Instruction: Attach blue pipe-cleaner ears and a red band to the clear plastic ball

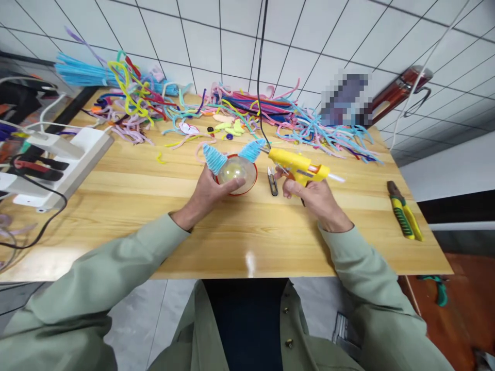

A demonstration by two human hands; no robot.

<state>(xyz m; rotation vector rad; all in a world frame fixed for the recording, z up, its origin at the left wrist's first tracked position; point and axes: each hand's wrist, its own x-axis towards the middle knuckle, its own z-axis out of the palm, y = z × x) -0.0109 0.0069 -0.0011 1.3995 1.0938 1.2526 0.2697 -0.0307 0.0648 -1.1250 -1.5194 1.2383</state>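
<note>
Head view: left hand point(207, 193) grips a transparent, red-rimmed round piece point(249, 181) over the middle of the wooden table point(240, 237); thumb lies across it, other fingers mostly hidden. Pale yellow gleam within: contents or reflection, cannot tell. Two ribbed, fuzzy light-blue pointed pieces point(214, 158) stand at its far edge. Right hand point(311, 198) wraps the handle of a yellow plastic glue gun point(288, 159); nozzle beside the right-hand blue piece, contact unclear. Metal snips point(273, 183) lie between the hands. Fuzzy stems point(251, 105) tangle behind. Pixelated patch point(346, 98) masks something near a glossy reddish cylinder point(400, 93). White power strip point(69, 165) holds plugs; left end cut off.
</note>
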